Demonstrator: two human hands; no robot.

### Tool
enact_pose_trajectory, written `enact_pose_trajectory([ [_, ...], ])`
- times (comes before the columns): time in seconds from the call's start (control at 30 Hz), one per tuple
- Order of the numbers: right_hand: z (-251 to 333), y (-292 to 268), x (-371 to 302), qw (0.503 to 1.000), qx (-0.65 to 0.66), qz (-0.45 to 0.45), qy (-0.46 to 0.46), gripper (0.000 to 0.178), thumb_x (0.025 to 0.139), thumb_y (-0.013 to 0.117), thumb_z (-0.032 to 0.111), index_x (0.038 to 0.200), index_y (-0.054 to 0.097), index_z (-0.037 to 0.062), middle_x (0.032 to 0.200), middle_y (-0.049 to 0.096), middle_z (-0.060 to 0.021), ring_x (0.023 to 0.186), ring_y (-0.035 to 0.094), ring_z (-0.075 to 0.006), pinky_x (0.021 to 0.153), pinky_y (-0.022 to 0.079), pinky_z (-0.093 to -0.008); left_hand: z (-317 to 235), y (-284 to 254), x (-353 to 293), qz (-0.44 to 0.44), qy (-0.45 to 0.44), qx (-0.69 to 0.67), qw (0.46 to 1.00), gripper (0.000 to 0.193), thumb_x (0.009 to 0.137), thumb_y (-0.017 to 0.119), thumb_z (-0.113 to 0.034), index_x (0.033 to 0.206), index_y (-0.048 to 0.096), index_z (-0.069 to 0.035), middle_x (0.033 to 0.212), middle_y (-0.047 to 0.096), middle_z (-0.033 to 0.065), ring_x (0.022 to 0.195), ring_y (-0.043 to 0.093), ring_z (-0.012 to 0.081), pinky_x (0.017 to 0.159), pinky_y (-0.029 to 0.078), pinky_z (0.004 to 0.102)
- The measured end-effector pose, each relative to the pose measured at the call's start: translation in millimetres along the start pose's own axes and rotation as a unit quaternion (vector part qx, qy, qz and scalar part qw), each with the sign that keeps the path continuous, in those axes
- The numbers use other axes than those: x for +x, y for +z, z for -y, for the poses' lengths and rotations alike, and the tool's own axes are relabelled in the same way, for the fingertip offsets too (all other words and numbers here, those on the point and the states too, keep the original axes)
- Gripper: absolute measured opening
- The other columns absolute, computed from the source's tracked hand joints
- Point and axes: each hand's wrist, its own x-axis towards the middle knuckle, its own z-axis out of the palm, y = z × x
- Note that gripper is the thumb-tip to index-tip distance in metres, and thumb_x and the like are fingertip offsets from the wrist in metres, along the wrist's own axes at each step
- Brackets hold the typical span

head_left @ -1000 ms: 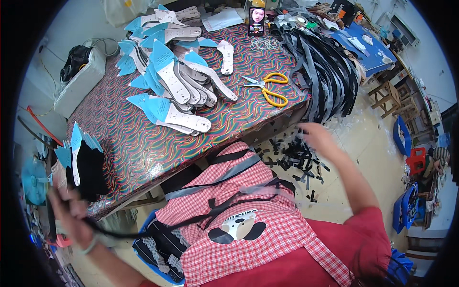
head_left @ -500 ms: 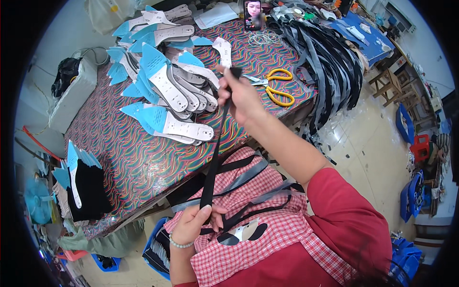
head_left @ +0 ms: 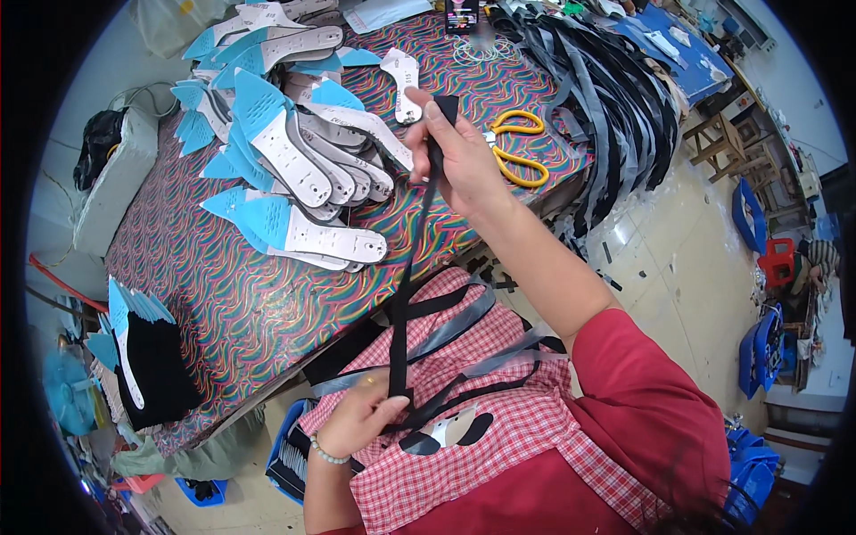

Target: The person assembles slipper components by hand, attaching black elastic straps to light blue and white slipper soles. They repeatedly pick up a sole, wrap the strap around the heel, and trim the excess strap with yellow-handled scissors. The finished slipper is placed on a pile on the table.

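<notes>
Pinching above a red-and-white checked apron (head_left: 508,446), the left hand (head_left: 358,417) held a flat black fabric strip (head_left: 400,334), drawn out to the right hand (head_left: 459,160), closed on it over the multicoloured swirl-patterned table (head_left: 267,308); yellow-looped scissors (head_left: 520,169) lay near the right edge; grey-and-black hanging strips (head_left: 615,116) there apparently remained unhandled.

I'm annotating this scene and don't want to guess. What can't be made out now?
Head view: flat black strip: gripped lower part hidden by the left fingers.
Head view: yellow-handled metal scissors: blades mostly hidden behind the right hand.
Head view: dark rectangular phone: upper part cut off by the top edge.
Head view: blue plastic tub: right side hidden by the red-and-white checked apron.
</notes>
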Motion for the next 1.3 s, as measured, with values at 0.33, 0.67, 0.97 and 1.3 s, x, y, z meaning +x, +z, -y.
enact_pose_trajectory([
  [0.33, -32, 18, -80, 0.963, -0.122, 0.164, 0.177, 0.04, 0.1, 0.042, 0.021, 0.134, 0.043, 0.0002, 0.096, 0.057, -0.0057, 0.073, 0.055, -0.0082, 0.064, 0.053, -0.0241, 45, -122, 125, -0.576, -0.044, 0.006, 0.816, 0.074, 0.087, 0.066, -0.021, 0.141, 0.024, 0.008, 0.112, 0.055, 0.014, 0.084, 0.059, 0.0161, 0.064, 0.05, 0.0269],
  [0.67, -25, 6, -98, 0.97, -0.142, 0.145, 0.135, 0.043, 0.093, 0.055, 0.008, 0.134, 0.047, 0.0023, 0.106, 0.056, -0.0035, 0.091, 0.055, -0.0093, 0.082, 0.045, -0.0232, 45, -147, 119, -0.488, 0.019, -0.182, 0.854, 0.058, 0.083, 0.068, -0.007, 0.13, 0.038, 0.008, 0.101, 0.06, 0.0103, 0.081, 0.061, 0.0139, 0.071, 0.05, 0.0236],
  [0.97, 102, 16, -101, 0.977, -0.048, 0.191, 0.08, 0.01, 0.085, 0.061, -0.001, 0.095, 0.061, -0.0018, 0.089, 0.066, -0.0122, 0.074, 0.065, -0.0147, 0.067, 0.053, -0.0274, 18, -147, -2, -0.482, 0.103, -0.199, 0.847, 0.026, 0.094, 0.052, -0.013, 0.116, 0.053, 0.003, 0.104, 0.064, 0.011, 0.092, 0.064, 0.021, 0.079, 0.053, 0.033],
  [1.3, -46, 88, -45, 0.968, -0.143, 0.171, 0.113, 0.021, 0.089, 0.063, 0.017, 0.1, 0.065, -0.0003, 0.084, 0.065, 0.0013, 0.074, 0.057, -0.0032, 0.064, 0.046, -0.0196, -27, -63, 19, -0.43, 0.133, -0.379, 0.809, 0.029, 0.089, 0.056, -0.009, 0.115, 0.052, 0.004, 0.098, 0.065, 0.0176, 0.079, 0.067, 0.0281, 0.067, 0.057, 0.0369],
])
